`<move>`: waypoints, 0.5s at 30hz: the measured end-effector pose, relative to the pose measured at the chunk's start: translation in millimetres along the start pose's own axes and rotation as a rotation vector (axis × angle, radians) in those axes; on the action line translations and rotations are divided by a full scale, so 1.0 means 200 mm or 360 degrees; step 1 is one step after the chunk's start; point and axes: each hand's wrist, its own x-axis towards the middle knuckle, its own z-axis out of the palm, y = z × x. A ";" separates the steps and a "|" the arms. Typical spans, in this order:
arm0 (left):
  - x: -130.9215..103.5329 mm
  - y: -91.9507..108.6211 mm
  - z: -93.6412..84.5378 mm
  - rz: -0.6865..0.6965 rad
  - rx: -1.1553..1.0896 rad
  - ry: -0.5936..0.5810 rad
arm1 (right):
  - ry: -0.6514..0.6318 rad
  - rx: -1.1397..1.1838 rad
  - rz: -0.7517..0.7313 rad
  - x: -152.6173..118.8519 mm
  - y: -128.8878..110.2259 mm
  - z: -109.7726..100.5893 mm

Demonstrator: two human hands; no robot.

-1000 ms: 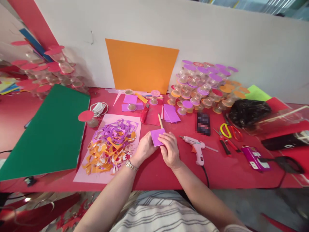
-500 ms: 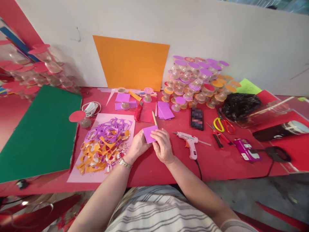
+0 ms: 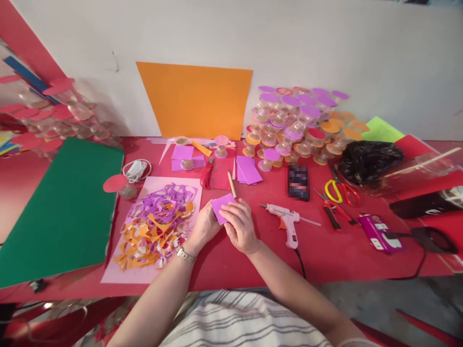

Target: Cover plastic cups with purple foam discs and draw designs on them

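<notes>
A small purple paper square (image 3: 219, 206) is held between both my hands above the red table. My left hand (image 3: 206, 225) is closed on its left side, with the fingers partly behind it. My right hand (image 3: 240, 224) lies over the right part of the square, fingers bent across its face. Just beyond the square is a pale wooden stick-like pen or pencil (image 3: 231, 183); its near end reaches my right hand. Behind it lie a stack of purple paper pieces (image 3: 248, 169) and a red-handled cutter (image 3: 207, 173).
Left of my hands, a pale sheet (image 3: 112, 274) bears purple and orange scraps. A pink glue gun (image 3: 287, 219), pliers (image 3: 331, 214) and scissors (image 3: 342, 190) lie right. Hourglass-shaped plastic pieces (image 3: 289, 120) are stacked behind; an orange board (image 3: 198, 101) leans on the wall.
The view has tilted slightly, so the scene sits lower. The purple square has turned a little in my hands, and my right fingers lie further across it.
</notes>
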 end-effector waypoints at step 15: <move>-0.01 -0.04 -0.01 0.0235 0.0432 0.0000 | -0.0081 0.0084 0.0093 0.04 0.00 -0.02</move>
